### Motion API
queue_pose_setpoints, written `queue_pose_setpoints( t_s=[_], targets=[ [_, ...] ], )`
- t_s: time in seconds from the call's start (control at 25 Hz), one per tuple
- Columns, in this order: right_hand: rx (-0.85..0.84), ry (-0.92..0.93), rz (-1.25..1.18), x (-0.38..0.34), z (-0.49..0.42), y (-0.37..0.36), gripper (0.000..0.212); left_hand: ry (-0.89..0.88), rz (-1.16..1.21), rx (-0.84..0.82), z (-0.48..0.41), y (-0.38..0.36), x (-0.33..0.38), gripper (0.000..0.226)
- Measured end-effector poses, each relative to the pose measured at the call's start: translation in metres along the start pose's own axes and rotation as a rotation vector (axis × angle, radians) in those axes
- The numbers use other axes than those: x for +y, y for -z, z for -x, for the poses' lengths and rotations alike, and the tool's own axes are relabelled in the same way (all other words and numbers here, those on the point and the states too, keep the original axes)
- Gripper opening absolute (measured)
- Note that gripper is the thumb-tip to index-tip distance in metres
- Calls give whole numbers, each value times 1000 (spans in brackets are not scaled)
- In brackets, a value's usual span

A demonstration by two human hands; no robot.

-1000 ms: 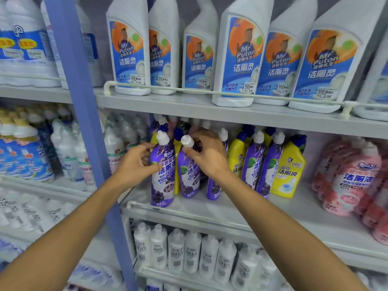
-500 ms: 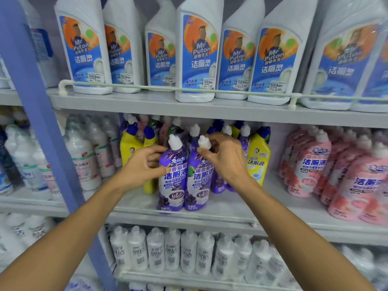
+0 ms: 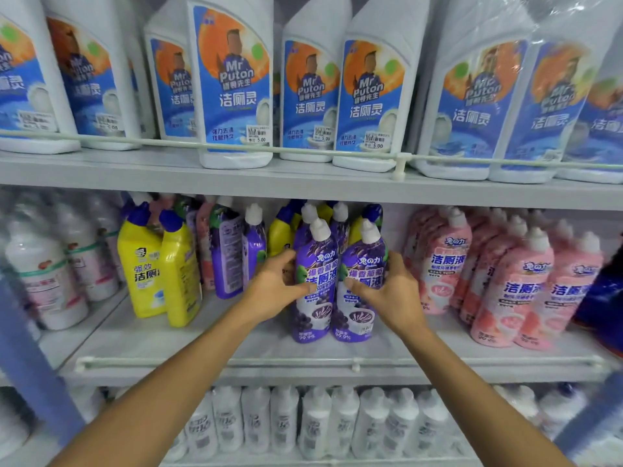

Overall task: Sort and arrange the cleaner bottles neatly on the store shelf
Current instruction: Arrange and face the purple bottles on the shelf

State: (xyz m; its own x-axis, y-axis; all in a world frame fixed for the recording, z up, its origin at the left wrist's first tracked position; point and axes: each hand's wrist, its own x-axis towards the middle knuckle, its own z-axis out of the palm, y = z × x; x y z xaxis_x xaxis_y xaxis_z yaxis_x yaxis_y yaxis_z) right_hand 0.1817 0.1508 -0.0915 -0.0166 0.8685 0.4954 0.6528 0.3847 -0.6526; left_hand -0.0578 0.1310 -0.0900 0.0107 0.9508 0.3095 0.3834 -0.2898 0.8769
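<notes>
Left hand [image 3: 276,291] grips left purple bottle [image 3: 313,281], right hand [image 3: 387,291] grips right purple bottle [image 3: 362,284] (touching, upright) on middle shelf [image 3: 202,345].

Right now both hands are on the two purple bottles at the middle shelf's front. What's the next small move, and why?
Probably ease the pair straight back a little and let go. The left hand and right hand flank the two purple bottles, which stand upright, side by side, labels forward, in front of more purple ones. The pink bottles beside them sit at about the same depth, so little is left to adjust.
</notes>
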Motion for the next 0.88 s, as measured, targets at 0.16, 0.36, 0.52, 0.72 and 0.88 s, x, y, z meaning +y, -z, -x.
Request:
queue_pose_setpoints(
  t_s=[0.16,0.36,0.52,0.72,0.88],
  targets=[
    [-40,-28,-116,17,-20,-6,72,25,-36,27,-5,-5,-6,43],
    [-68,-86,-59,42,-55,-15,70,76,-57,36,-16,-3,-10,42],
    [-62,-47,-65,47,-59,-14,69,80,-36,24,-20,-8,-11,42],
    [-169,-85,-104,52,-46,7,99,64,-45,59,-6,8,-11,52],
    [-137,-20,-26,32,-15,25,87,21,-76,99,24,64,-16,56]
  ],
)
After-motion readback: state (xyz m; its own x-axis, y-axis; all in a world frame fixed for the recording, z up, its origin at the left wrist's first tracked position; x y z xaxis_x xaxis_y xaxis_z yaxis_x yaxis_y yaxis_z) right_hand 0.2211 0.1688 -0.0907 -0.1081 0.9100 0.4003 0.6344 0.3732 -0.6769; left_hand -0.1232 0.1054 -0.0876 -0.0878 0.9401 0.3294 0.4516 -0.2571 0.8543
